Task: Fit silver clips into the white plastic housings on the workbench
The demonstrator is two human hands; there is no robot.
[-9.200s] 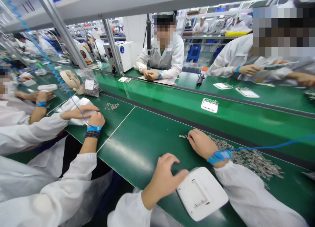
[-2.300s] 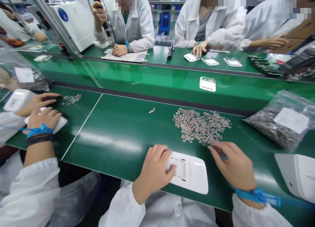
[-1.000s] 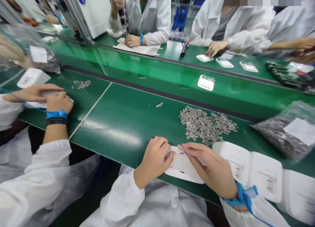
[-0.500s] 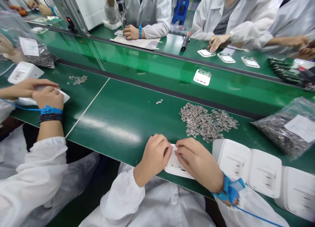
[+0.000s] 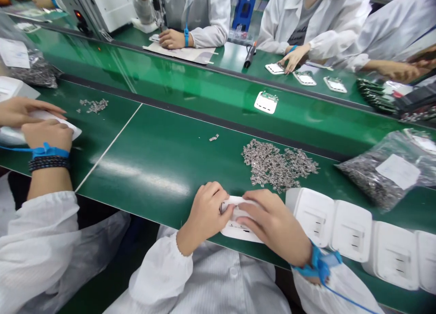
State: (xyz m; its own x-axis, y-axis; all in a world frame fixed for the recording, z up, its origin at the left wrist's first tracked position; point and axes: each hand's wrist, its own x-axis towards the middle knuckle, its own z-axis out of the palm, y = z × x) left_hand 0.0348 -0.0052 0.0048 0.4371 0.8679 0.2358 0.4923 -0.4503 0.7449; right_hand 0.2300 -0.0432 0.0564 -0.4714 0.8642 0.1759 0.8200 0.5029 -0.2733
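While a co-worker's hands (image 5: pixel 47 134) rest on a white case (image 5: pixel 75 130) at far left, the left hand (image 5: pixel 206 209) clamps the left end of a cover (image 5: pixel 238 232) lying at the front edge of the green table (image 5: pixel 163 146). Plain white and round-cornered, the cover shows small dark slots between the hands. The right hand (image 5: pixel 272 218) bends over it; whether its fingers grip a part cannot be told. Toward the right lie loose metal pieces (image 5: pixel 279 164), boxy white units (image 5: pixel 352 232) in a row and a labelled bag (image 5: pixel 366 178).

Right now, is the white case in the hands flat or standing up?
Flat: the white case shows its broad face upward, left hand at its edge, right hand over it.
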